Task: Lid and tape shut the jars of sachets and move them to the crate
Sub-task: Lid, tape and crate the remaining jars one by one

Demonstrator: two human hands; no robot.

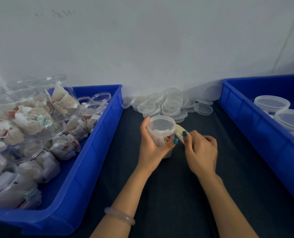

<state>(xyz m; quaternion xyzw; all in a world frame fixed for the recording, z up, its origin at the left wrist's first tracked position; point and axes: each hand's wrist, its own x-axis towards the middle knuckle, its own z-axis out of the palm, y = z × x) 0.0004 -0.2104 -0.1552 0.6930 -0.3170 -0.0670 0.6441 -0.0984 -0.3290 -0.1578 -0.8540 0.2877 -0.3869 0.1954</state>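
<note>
Between the two blue crates, over the dark mat [177, 194], the work was mid-jar: the left hand [151, 148] gripped a sachet-filled jar [160, 134], fingers wrapped round its wall, and its lid [160, 123] already sat on top; the right hand [201, 152], fingers curled, pinched a pale strip of tape [179, 132] just beside the jar's right flank, so the taping looked begun but not finished; whether the strip touched the plastic could not be told, nor whether the jar stood on the mat or was held just off it. To the right, the right crate [245, 121] held at least two lidded jars [271, 103], a small share done by the look of it; to the left, the left crate [98, 152] was heaped with open jars [31, 117] of sachets, several tipped over, none seen with a lid, so most of the job appeared to lie ahead. Behind the hands, against the wall, lay a pile of loose lids [170, 103], near enough to reach; a bracelet [119, 215] ringed the left wrist; the only obstacle on the way to the right crate looked to be its own near wall.
</note>
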